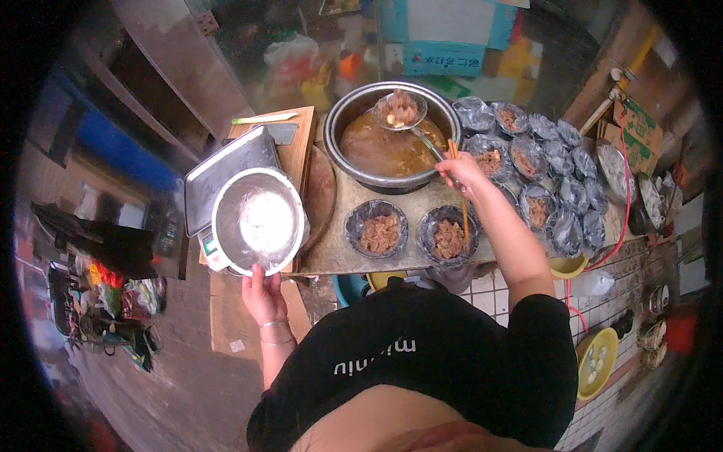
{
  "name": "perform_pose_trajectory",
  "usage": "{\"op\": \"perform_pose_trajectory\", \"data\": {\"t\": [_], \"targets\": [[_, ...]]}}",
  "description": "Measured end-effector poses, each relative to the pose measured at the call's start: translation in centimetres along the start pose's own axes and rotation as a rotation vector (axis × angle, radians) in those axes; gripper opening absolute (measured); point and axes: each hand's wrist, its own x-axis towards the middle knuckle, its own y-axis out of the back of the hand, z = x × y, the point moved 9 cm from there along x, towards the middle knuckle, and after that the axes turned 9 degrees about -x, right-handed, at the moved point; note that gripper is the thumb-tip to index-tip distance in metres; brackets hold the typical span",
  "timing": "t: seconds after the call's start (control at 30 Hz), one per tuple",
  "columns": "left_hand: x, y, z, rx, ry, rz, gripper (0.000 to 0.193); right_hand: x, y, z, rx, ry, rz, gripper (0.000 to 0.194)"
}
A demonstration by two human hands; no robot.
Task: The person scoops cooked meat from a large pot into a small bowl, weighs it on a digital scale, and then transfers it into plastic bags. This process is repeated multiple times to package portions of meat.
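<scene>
My left hand pinches the near rim of a round bowl, which shows a bright glare inside and clear plastic at its edge. The bowl sits over a digital scale. In my right hand are the handle of a strainer ladle and a pair of wooden chopsticks pointing down. The ladle's head holds cooked meat pieces above brown broth in a large metal pot. Two plastic-lined bowls of meat, a left one and a right one, stand before the pot.
Several plastic-lined bowls crowd the table's right side, some with meat. At left are a metal tray, a wooden board, a cleaver and a green onion. A red hose hangs at right, near a yellow basin on the floor.
</scene>
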Motion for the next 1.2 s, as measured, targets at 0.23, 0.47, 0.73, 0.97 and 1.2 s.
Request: {"op": "perform_pose_trajectory", "data": {"t": [0.23, 0.47, 0.73, 0.97, 1.2], "targets": [[0.5, -1.3, 0.5, 0.015, -0.040, -0.020, 0.022, -1.9, 2.3, -0.9, 0.016, 0.162, 0.018, 0.013], [4.9, -5.0, -1.3, 0.106, -0.015, -0.045, 0.021, -0.7, 1.7, 1.4, 0.077, -0.059, -0.010, 0.013], [10.1, -9.7, -3.6, 0.159, -0.035, -0.099, 0.015, -4.2, 3.4, 1.5, -0.083, 0.135, -0.016, 0.011], [15.2, -12.8, -6.3, 0.216, -0.062, -0.133, 0.015, -4.0, 1.4, 3.4, 0.064, -0.014, -0.107, 0.036], [17.9, -17.2, -5.7, 1.204, -0.644, -0.157, 0.030, -7.3, 1.1, 1.2, -0.165, 0.103, -0.150, 0.019]]}}
